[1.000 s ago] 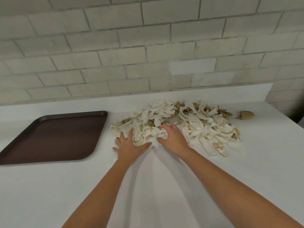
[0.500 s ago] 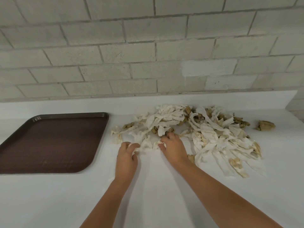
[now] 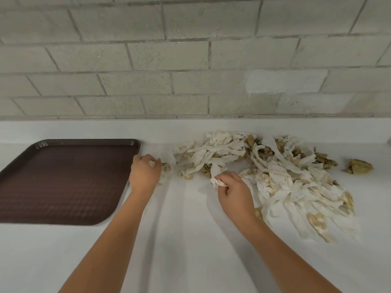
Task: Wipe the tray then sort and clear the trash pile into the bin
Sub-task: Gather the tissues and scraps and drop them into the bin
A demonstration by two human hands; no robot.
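Now: both hands pinch paper at the pile's left fringe

Well to the left of the left fingers, the brown tray (image 3: 63, 182) lies flat on the white counter (image 3: 179, 250). The frame edge cuts off its left side, and its rounded right rim runs just beside the knuckles. The left hand (image 3: 143, 176) sits in the narrow strip of counter between that rim and the trash pile (image 3: 275, 176). Its fingers are curled in and pinch a small white scrap (image 3: 152, 163) against the thumb. Just right of those fingertips the pile's thin leftmost strands begin; whether the nearest loop of paper touches the hand cannot be told.

Between the two hands a wedge of white counter shows, widening toward the person and running down between the forearms to the bottom of the frame. The right hand (image 3: 234, 195) is at the pile's near edge, fingers curled round a crumpled white wad (image 3: 219, 182). Whether that wad is off the surface cannot be told.

Beyond and to the right of the right fingers the pile spreads wide, torn white strips tangled with tan-brown crumpled bits. Its far edge reaches close to the low white ledge (image 3: 105, 130) under the block wall (image 3: 190, 60). Its near edge trails down beside the right wrist and forearm. Far right of those fingers, apart from the pile, a single tan-brown lump (image 3: 358, 166) lies alone, with white counter showing all round it.
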